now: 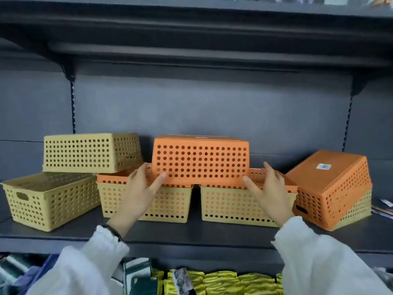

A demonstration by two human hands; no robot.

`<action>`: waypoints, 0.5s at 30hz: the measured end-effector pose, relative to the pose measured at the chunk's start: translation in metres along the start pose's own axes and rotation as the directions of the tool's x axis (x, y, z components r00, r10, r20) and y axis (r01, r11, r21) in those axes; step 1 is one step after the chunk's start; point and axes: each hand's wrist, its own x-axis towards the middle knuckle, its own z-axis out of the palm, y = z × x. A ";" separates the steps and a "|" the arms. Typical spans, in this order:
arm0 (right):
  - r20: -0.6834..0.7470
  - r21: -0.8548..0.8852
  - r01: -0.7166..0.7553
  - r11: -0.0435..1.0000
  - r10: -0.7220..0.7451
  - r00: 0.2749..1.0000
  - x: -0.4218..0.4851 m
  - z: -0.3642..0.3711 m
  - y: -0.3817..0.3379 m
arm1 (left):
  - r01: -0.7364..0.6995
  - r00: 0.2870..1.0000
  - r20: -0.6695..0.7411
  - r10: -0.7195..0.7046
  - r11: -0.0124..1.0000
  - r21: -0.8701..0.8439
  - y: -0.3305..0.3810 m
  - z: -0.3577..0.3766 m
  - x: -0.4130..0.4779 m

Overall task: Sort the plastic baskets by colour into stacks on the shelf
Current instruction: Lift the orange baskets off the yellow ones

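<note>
An upside-down orange basket (pixel 201 159) rests across two upright yellow baskets (pixel 170 204) (pixel 229 205), each with an orange basket nested inside. My left hand (pixel 142 188) grips its lower left corner and my right hand (pixel 268 188) grips its lower right corner. At the left, an upright yellow basket (pixel 51 201) carries an inverted yellow basket (pixel 91 152) tilted on its rim. At the right, an inverted orange basket (pixel 331 186) leans over a yellow basket (pixel 357 211).
The baskets stand on a dark grey shelf (pixel 191 235) with a dark back panel and another shelf overhead. Below the shelf edge lie yellow packets (pixel 223 282) and dark packaged goods (pixel 138 273). Some flat items (pixel 382 206) sit at the far right.
</note>
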 end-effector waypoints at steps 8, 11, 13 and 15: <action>0.133 0.167 0.094 0.981 -0.117 0.984 0.028 0.004 0.015 | -0.052 0.998 -0.033 0.050 0.997 -0.050 -0.007 0.019 0.030; 0.091 0.474 0.115 0.873 -0.178 0.980 0.040 -0.013 0.002 | -0.112 0.991 -0.104 0.080 0.929 -0.352 0.008 0.008 0.049; 0.040 0.552 0.100 0.828 -0.146 0.988 0.051 -0.025 -0.011 | -0.135 0.991 -0.097 0.097 0.808 -0.574 0.017 -0.001 0.060; 0.059 0.643 0.028 0.766 -0.086 0.995 0.062 -0.033 -0.018 | -0.120 0.992 -0.046 0.120 0.735 -0.668 0.022 -0.005 0.072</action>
